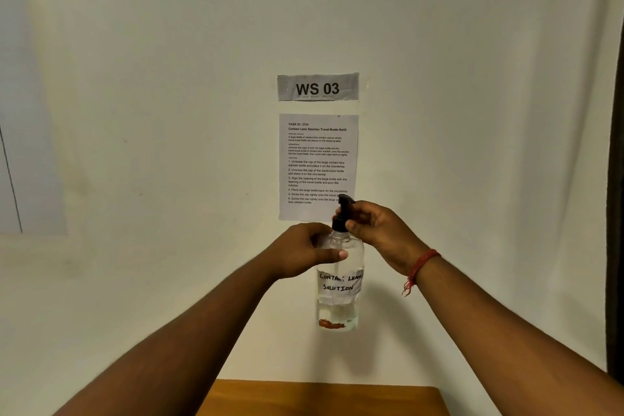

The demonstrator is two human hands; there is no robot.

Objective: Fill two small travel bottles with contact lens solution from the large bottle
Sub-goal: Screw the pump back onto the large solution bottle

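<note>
Held up in front of a pale wall, well above the wooden surface (324, 397) at the bottom edge: a clear large bottle (341, 307), upright, with a black pump top (342, 213). Marked on a white label (339, 282) by hand, "CONTACT LENS SOLUTION". Clear liquid inside; a reddish patch (331, 324) near the base.

Left hand (304, 252) wrapped round the bottle's shoulder from the left, fingers curled behind it, thumb (332, 255) lying across the front. Right hand (378, 230) gripping the pump top from the right, fingers closed round the black collar just above the neck, with the nozzle poking out above them. Both forearms stretched forward from the lower corners. Round the right wrist, a red thread band (420, 267) with loose ends hanging.

Behind the hands, taped to the wall, a printed instruction sheet (318, 159) headed "Contact Lens Solution Travel Bottle Refill", its lower right corner hidden by the pump top and right hand. Above that, apart from it, a grey sign (317, 87) reading "WS 03". At the far right edge, a dark vertical strip (616, 246), too little shown to identify.
</note>
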